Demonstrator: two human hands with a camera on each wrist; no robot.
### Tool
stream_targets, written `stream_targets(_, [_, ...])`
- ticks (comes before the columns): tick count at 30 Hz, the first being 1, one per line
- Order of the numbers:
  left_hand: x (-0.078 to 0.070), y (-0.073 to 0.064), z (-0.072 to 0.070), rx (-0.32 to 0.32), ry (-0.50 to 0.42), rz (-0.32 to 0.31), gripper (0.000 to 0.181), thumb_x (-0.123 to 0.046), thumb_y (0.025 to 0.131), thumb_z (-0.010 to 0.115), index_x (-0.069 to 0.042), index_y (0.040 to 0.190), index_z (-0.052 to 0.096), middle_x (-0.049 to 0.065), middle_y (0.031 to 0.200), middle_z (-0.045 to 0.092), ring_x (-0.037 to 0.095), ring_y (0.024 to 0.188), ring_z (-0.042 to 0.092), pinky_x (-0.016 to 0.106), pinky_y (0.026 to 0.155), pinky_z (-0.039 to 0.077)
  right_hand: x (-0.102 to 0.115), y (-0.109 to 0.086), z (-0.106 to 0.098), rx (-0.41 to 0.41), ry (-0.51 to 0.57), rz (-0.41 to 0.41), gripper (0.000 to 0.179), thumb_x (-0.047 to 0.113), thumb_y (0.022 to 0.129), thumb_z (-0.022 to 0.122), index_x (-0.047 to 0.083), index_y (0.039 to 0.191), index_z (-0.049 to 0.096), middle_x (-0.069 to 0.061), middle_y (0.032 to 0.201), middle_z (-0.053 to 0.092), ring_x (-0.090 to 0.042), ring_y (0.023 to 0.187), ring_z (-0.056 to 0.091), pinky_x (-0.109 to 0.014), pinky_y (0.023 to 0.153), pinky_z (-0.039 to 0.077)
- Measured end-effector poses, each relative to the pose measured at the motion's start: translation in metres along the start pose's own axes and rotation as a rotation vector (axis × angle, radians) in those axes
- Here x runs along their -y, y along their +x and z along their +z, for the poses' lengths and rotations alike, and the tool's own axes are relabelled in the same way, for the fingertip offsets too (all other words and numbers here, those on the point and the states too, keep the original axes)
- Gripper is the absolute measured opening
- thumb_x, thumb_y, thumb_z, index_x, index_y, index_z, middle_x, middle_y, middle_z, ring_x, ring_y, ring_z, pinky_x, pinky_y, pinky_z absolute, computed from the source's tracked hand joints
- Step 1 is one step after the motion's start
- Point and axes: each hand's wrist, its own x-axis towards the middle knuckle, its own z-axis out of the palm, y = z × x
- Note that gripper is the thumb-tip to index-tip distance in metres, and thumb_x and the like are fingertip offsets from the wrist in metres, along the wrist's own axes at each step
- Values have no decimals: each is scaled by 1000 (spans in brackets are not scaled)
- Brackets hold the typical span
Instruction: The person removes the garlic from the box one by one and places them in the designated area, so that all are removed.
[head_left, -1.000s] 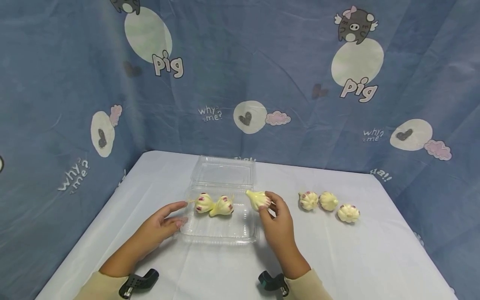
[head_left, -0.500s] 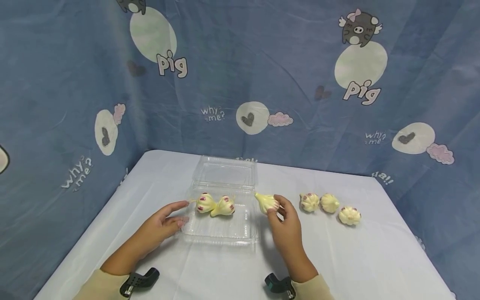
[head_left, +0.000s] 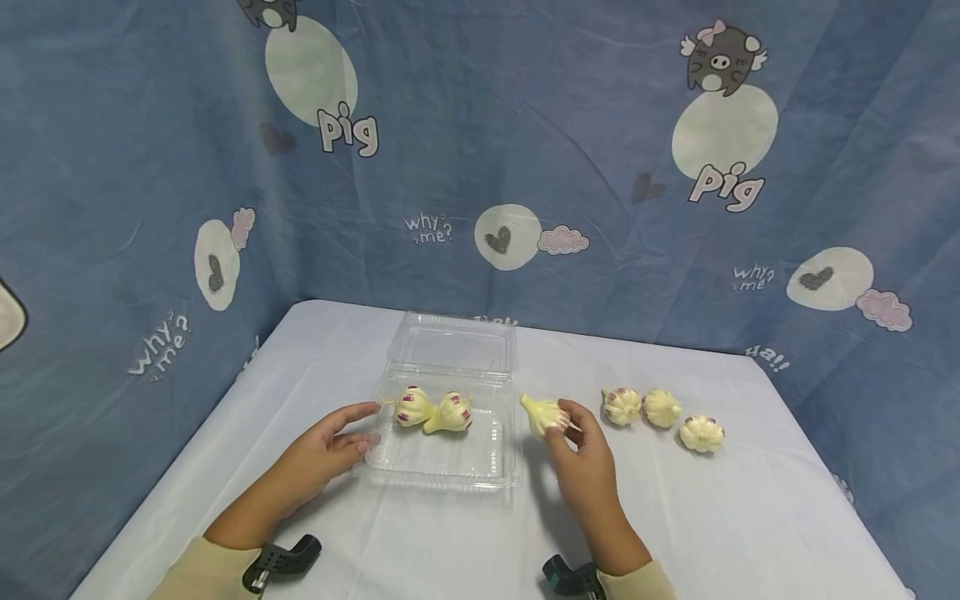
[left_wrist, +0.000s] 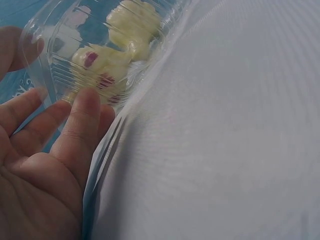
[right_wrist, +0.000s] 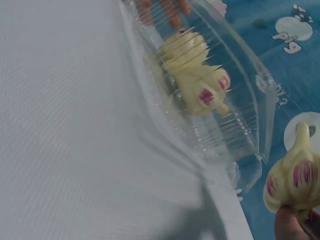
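Note:
My right hand [head_left: 588, 462] pinches a garlic bulb [head_left: 542, 415] by its root end, just right of the clear plastic clamshell box [head_left: 442, 467]. Its pale stem points up and left; purple streaks show on the garlic [right_wrist: 299, 177] in the right wrist view. Inside the box two more garlic bulbs, one on the left [head_left: 412, 407] and one on the right [head_left: 452, 412], lie side by side. My left hand [head_left: 322, 450] rests at the box's left wall with fingers extended. In the left wrist view its thumb [left_wrist: 82, 125] lies against the ribbed plastic wall.
Three garlic bulbs lie on the white table to the right: one streaked [head_left: 622, 406], one paler [head_left: 662, 408] and one nearer the front [head_left: 702, 434]. The box's lid [head_left: 450, 343] lies folded back behind it. A blue printed curtain [head_left: 420, 167] stands behind the table.
My right hand has moved right with the garlic bulb, from the box's right edge to a spot beside it. The left hand keeps its place at the box.

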Motion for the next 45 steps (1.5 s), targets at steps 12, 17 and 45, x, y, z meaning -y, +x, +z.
stream_targets(12, [2,1,0,8,-8,5,62,-22,103,69,-12,158,42,19,167,34,38,140,53,24,95,54,-5,4,-11,3,0,121,45,16,99,65,15,144,60,-13,145,61,-35,129,61,-44,97,54])
stream_targets(17, [1,1,0,5,-2,5,62,-21,103,69,-12,158,42,19,166,35,38,140,53,24,96,54,-9,5,-16,2,1,143,46,14,98,65,15,144,59,-15,144,61,-37,130,60,-45,100,53])
stream_targets(45, [1,1,0,1,13,7,60,-21,104,68,-12,158,43,19,167,34,39,141,52,21,95,53,-20,10,-46,-2,-18,204,52,12,98,66,11,149,54,-17,151,53,-35,134,54,-35,100,51])
